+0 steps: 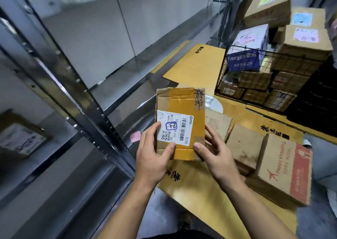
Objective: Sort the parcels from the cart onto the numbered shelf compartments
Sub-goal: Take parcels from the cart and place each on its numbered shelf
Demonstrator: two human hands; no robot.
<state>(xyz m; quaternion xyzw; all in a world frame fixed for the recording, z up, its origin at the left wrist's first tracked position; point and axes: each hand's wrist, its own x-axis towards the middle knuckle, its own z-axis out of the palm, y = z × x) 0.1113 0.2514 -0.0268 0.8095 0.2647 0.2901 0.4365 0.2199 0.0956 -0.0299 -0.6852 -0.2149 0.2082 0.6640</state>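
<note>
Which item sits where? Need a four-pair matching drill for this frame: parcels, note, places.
1. small brown cardboard parcel with white label
2. blue-and-white printed carton
3. brown cardboard box with red print
4. pink paper note

A. on grey metal shelving
B. gripped by left hand and right hand
C. on flat yellow cardboard sheet
D. in black wire-mesh cart

Pairs: 1-B, 2-D, 3-C, 4-A

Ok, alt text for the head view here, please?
The left hand and right hand hold a taped cardboard parcel with a white shipping label beside a metal shelf rack. At right, a wire cart piled with boxes stands beyond flattened cardboard.
</note>
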